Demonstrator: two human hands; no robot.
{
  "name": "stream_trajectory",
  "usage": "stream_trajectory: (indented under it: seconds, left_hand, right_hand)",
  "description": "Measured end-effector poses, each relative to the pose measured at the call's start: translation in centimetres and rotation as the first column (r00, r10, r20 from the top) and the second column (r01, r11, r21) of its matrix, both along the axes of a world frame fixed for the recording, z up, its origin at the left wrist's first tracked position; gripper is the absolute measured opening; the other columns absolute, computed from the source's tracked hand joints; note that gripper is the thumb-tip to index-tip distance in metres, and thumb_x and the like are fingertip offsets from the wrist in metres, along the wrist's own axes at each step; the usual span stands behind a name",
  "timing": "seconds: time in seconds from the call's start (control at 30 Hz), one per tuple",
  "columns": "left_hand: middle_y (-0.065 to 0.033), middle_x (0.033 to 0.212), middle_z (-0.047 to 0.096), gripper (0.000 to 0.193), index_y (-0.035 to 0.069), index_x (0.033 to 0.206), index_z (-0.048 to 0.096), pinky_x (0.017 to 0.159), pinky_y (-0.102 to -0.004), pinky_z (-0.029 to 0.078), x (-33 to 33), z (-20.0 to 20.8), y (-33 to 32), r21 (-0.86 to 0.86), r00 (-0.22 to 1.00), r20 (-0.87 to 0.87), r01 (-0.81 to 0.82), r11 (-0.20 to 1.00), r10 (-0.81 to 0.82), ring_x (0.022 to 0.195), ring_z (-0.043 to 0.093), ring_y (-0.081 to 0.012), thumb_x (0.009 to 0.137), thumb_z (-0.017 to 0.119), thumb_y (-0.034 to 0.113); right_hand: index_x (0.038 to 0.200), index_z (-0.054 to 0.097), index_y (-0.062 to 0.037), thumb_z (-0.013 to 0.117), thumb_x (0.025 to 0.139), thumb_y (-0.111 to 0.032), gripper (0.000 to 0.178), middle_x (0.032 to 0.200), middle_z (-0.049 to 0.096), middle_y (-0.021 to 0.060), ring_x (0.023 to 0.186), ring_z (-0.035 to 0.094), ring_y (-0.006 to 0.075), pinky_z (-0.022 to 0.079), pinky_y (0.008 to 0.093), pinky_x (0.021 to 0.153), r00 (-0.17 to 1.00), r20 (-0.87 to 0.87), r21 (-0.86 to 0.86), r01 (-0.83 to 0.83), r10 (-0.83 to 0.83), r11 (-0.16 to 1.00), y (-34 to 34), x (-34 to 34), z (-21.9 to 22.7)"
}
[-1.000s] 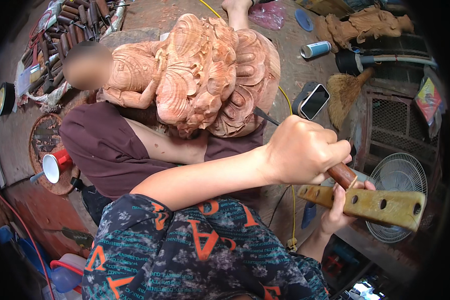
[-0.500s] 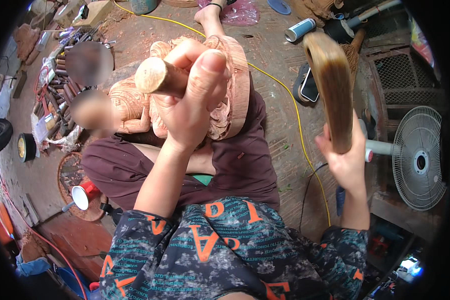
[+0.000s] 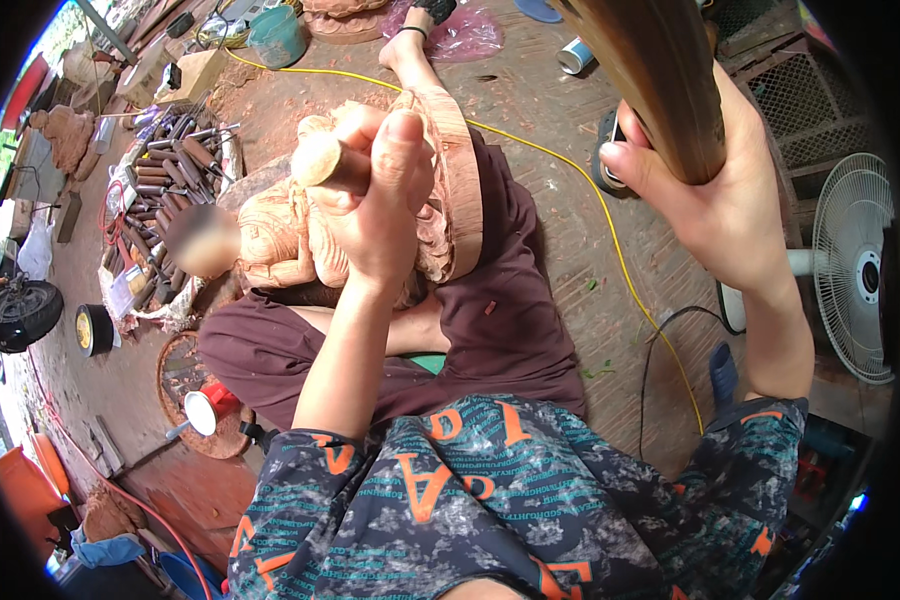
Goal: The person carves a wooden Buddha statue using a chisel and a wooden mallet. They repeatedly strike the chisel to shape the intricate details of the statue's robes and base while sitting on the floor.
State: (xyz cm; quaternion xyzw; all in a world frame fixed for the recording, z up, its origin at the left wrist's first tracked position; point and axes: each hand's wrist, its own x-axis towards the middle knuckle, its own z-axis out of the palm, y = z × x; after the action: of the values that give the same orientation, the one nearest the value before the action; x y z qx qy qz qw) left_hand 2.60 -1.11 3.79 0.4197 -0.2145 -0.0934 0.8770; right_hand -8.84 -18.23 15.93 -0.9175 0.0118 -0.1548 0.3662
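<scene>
A carved figure of pale reddish wood (image 3: pixel 275 228) lies on its side across my legs, its thick base slab (image 3: pixel 462 190) to the right. Above it my left hand (image 3: pixel 382 225) is closed around a round wooden tool handle (image 3: pixel 322 165), its flat end facing up. The tool's far end is hidden behind the hand, so I cannot tell its tip or whether it touches the carving. My right hand (image 3: pixel 725 205), raised at the right, grips a thick brown wooden mallet (image 3: pixel 660 75). The mallet's upper end runs out of the picture, well apart from the tool handle.
Many wooden-handled tools (image 3: pixel 170 175) lie heaped at the left. A yellow cable (image 3: pixel 610 235) crosses the floor to my right, near a white fan (image 3: pixel 858 270). A red-and-white cup-shaped thing (image 3: pixel 210 408) is by my left knee. A teal bucket (image 3: pixel 276 38) stands at the back.
My right hand has lifted the mallet up and to the right, closer to view. My left hand stays over the carving with the handle. The whole view has shifted slightly.
</scene>
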Motion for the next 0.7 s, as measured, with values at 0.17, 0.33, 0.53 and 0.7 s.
stream_trajectory:
  seconds: [0.17,0.33,0.53,0.7]
  left_hand:
    - [0.0048,0.054,0.044,0.021,0.007,0.077,0.051,0.039,-0.0187,0.026,-0.3,0.5,-0.4,-0.059,1.000,0.008,0.011,0.998,-0.010,0.042,0.037,-0.0028,0.093,0.061,0.016]
    - [0.0043,0.054,0.048,0.024,0.005,0.069,0.056,0.043,-0.0182,0.028,0.0,0.3,-0.5,0.078,0.995,0.060,-0.082,0.994,0.078,0.045,0.039,-0.0024,0.090,0.065,0.011]
    - [0.0037,0.057,0.048,0.017,0.005,0.073,0.056,0.043,-0.0190,0.029,-0.8,0.3,-1.2,0.202,0.986,0.121,-0.135,0.970,0.112,0.046,0.039,-0.0028,0.088,0.065,0.008]
    - [0.0015,0.063,0.049,0.008,0.005,0.088,0.057,0.045,-0.0189,0.032,-0.4,-0.8,-0.4,0.152,0.996,0.089,-0.043,0.988,0.030,0.050,0.041,-0.0046,0.091,0.061,0.012]
  right_hand:
    - [0.100,0.052,-0.0041,0.070,0.081,-0.001,0.025,0.078,0.050,-0.0035,0.067,0.046,0.0014,0.040,0.0177,0.059,0.999,0.021,0.006,-0.030,0.029,1.000,0.6,0.4,0.5]
    - [0.105,0.053,-0.0023,0.066,0.080,0.003,0.029,0.085,0.058,0.0026,0.071,0.057,0.0088,0.046,0.0218,0.063,0.986,0.114,-0.055,-0.118,0.123,0.992,0.0,1.0,0.6]
    - [0.115,0.053,0.0016,0.063,0.077,0.004,0.039,0.100,0.067,0.0151,0.082,0.069,0.0203,0.056,0.0301,0.073,0.827,0.267,-0.503,-0.318,0.495,0.803,-1.2,3.4,0.2]
    - [0.112,0.056,0.0006,0.066,0.077,0.001,0.036,0.097,0.068,0.0139,0.082,0.069,0.0213,0.056,0.0301,0.075,0.918,0.228,-0.259,-0.265,0.325,0.929,0.0,2.3,1.3]
